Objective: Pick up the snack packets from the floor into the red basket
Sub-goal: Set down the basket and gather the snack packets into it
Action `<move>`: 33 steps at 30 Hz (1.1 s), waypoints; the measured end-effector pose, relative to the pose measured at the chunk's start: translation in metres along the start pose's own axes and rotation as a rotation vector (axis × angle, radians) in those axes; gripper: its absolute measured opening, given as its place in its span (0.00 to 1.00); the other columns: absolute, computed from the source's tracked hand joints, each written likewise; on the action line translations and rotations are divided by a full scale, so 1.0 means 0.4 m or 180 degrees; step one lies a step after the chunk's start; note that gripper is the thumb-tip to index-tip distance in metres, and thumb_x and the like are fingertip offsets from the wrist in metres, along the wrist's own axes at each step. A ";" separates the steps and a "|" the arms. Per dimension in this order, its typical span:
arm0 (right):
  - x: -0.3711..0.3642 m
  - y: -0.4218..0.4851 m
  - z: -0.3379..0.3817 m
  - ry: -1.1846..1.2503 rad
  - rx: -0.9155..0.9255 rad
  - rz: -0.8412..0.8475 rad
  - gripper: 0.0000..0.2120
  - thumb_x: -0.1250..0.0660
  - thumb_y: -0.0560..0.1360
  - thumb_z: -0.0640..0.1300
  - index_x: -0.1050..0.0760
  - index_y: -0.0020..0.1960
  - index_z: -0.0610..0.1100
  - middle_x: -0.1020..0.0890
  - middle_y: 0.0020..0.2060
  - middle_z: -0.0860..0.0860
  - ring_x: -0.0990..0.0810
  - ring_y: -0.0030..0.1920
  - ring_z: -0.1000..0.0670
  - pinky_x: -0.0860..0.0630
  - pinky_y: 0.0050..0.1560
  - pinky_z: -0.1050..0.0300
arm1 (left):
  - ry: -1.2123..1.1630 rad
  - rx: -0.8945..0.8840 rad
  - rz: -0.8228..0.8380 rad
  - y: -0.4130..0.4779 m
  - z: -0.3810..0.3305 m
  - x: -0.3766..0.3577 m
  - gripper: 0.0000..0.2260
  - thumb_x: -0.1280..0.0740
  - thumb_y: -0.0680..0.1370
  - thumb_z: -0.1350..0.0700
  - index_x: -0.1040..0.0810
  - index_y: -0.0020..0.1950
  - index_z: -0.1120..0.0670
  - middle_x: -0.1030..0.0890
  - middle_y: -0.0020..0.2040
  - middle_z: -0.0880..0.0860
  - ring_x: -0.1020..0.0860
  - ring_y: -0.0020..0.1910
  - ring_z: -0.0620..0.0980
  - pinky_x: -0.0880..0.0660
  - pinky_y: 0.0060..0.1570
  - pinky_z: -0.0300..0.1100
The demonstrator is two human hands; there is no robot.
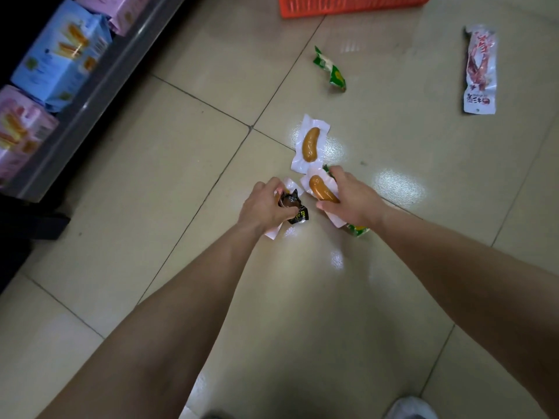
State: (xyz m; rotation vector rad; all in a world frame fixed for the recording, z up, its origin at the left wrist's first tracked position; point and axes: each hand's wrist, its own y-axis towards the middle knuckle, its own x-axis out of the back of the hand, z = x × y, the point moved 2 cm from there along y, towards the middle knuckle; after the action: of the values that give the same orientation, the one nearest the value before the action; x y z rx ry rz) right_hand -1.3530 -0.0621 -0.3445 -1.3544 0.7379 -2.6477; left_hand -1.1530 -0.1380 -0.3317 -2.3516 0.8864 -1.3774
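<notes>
Already both hands were full: my left hand [266,204] clutched a dark packet [295,207], my right hand [352,201] a sausage packet [322,189]. Another sausage pack [310,143] lay on the floor just ahead, lengthwise toward the red basket [348,6], nearer my right.

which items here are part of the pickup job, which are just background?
Job:
- red basket
- sausage packet on floor
- sausage packet and green packet in right hand
- dark packet in left hand
- green packet on floor
- long red-and-white packet

Background:
- shelf
- blue box
- pink boxes
- shoe
</notes>
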 end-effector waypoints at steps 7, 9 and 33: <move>0.012 -0.002 0.031 -0.0062 0.0175 -0.0037 0.43 0.34 0.75 0.57 0.62 0.77 0.65 0.25 0.53 0.46 0.22 0.52 0.42 0.24 0.51 0.43 | -0.0673 0.0110 -0.0025 0.002 -0.035 -0.012 0.19 0.26 0.67 0.45 0.29 0.53 0.46 0.22 0.52 0.48 0.23 0.50 0.52 0.25 0.47 0.48; 0.009 -0.001 0.029 0.0011 0.0154 -0.0056 0.42 0.34 0.76 0.56 0.61 0.78 0.62 0.24 0.53 0.45 0.22 0.52 0.42 0.24 0.51 0.44 | -0.0925 0.0126 -0.0079 0.007 -0.042 -0.007 0.18 0.25 0.68 0.47 0.27 0.54 0.47 0.22 0.52 0.45 0.24 0.51 0.49 0.29 0.47 0.43; 0.924 -0.361 0.247 0.1330 -0.0804 -0.0735 0.46 0.27 0.72 0.54 0.52 0.80 0.56 0.21 0.61 0.45 0.20 0.55 0.40 0.24 0.53 0.49 | -0.0948 -0.0118 -0.0309 -0.261 -0.763 0.661 0.15 0.23 0.68 0.50 0.23 0.51 0.47 0.24 0.42 0.34 0.22 0.49 0.45 0.25 0.53 0.43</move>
State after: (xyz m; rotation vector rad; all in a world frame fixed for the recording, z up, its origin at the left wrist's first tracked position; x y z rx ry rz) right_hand -1.4791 -0.0760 0.0444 -0.9856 1.0475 -3.1634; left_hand -1.2815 -0.2026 0.0599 -2.5684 0.7259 -1.0113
